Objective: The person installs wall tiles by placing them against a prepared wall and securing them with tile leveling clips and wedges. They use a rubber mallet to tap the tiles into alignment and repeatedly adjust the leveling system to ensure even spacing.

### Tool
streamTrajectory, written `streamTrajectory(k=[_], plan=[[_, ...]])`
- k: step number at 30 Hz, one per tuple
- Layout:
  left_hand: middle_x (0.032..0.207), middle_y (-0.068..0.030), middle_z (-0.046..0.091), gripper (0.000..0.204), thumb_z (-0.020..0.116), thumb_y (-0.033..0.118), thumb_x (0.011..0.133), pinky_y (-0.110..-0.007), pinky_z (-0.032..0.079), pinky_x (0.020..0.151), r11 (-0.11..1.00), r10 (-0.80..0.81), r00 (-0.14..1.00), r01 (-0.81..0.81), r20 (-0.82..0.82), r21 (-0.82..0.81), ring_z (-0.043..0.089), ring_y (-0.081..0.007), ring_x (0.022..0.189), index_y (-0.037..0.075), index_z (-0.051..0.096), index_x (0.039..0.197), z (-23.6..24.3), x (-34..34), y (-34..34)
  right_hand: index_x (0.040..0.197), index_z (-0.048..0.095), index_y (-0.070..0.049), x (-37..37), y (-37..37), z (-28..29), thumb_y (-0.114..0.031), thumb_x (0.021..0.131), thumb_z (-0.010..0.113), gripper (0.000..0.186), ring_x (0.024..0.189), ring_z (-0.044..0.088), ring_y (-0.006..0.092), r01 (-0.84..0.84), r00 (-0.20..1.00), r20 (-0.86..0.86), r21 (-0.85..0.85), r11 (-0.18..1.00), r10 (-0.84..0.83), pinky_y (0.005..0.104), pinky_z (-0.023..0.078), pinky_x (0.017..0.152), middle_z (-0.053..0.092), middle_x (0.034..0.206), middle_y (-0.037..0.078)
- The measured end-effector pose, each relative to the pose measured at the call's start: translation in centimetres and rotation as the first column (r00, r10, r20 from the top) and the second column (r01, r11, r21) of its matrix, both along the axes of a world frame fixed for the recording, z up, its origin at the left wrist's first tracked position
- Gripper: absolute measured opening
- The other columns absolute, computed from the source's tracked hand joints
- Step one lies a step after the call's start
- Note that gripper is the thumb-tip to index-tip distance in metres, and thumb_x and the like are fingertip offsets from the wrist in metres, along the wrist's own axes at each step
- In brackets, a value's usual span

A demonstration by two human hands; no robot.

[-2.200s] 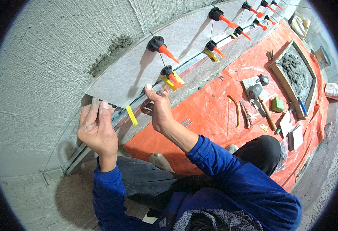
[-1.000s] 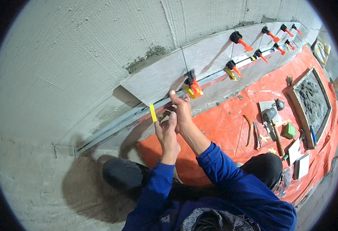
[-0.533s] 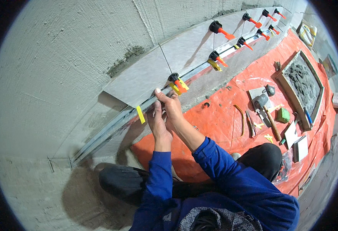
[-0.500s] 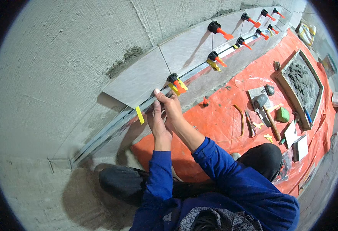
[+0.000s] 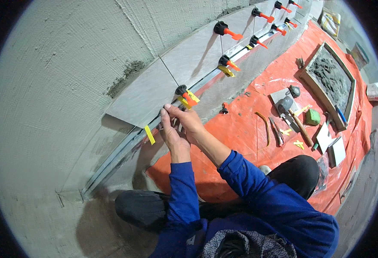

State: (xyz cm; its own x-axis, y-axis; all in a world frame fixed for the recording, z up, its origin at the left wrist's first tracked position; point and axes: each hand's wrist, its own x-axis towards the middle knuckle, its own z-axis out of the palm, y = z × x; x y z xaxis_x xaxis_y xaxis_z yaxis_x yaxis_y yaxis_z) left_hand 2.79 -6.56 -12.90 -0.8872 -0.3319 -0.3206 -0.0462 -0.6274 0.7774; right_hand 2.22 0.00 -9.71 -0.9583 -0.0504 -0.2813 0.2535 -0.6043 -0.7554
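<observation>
Both hands meet at the lower edge of the nearest grey wall tile (image 5: pixel 142 95), close to a pale metal rail (image 5: pixel 122 150) that runs beneath the tile and slants down to the left past its end. The right hand (image 5: pixel 188 122) has its thumb up at the rail, its other fingers curled in underneath. The left hand (image 5: pixel 175 137) is cupped just below and beside it, palm inward, thumb raised to the same stretch of rail. The hands overlap, so I cannot tell whether either grips anything or how tight the fingers are.

Just above the right hand, a black leveling clamp (image 5: pixel 181 90) with a red handle sits at the tile joint, with yellow wedges (image 5: pixel 195 97) beside it at the rail. To the left of the hands, 1 lone yellow wedge (image 5: pixel 149 135) sticks out below the tile edge. More clamps of this kind line the tiles in 2 rows toward the upper right, against the combed grey wall (image 5: pixel 55 86).

Another black-and-red clamp (image 5: pixel 224 109) is on the orange tarp (image 5: pixel 236 159), right of the hands. Farther right on the tarp are a mallet (image 5: pixel 285 104) with a wooden handle, its head over a notched trowel (image 5: pixel 278 95), a green sponge (image 5: pixel 312 117), and a trough (image 5: pixel 314 93) holding wet grey mortar (image 5: pixel 329 71).
</observation>
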Motion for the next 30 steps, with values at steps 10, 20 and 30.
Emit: streamTrajectory(k=[10, 20, 30], plan=[[0.104, -0.0143, 0.060, 0.065, 0.074, 0.044, 0.086, -0.041, 0.048, 0.090, 0.984, 0.175, 0.976, -0.167, -0.133, 0.067, 0.058, -0.0235, 0.096, 0.000, 0.043, 0.123, -0.2, -0.8, 2.1, 0.129, 0.056, 0.002, 1.4, 5.2, -4.9, -0.045, 0.088, 0.071, 0.064, 0.104, 0.061, 0.0188, -0.169, 0.965, -0.110, 0.444, 0.880, 0.240, 0.0341, 0.049, 0.090, 0.062, 0.118, 0.014], [0.106, -0.0162, 0.057, 0.068, 0.081, 0.036, 0.081, -0.043, 0.041, 0.097, 0.954, 0.280, 0.956, -0.265, -0.093, 0.142, 0.056, -0.0236, 0.101, -0.002, 0.037, 0.118, 1.0, -0.7, 3.2, 0.143, 0.033, -0.002, -0.8, 10.2, -1.5, -0.040, 0.088, 0.073, 0.078, 0.091, 0.064, 0.0191, 0.090, 0.996, -0.029, 0.154, 0.984, -0.087, 0.0339, 0.053, 0.080, 0.060, 0.108, 0.010], [0.106, -0.0213, 0.055, 0.064, 0.079, 0.031, 0.085, -0.037, 0.048, 0.087, 0.964, 0.227, 0.968, -0.207, -0.107, 0.166, 0.061, -0.0257, 0.095, -0.003, 0.031, 0.112, 1.3, -0.1, 2.9, 0.142, 0.023, -0.007, -3.3, 8.8, 0.2, -0.032, 0.079, 0.080, 0.088, 0.101, 0.056, 0.0286, 0.089, 0.984, 0.150, 0.056, 0.994, -0.097, 0.0465, 0.051, 0.083, 0.045, 0.125, 0.017]])
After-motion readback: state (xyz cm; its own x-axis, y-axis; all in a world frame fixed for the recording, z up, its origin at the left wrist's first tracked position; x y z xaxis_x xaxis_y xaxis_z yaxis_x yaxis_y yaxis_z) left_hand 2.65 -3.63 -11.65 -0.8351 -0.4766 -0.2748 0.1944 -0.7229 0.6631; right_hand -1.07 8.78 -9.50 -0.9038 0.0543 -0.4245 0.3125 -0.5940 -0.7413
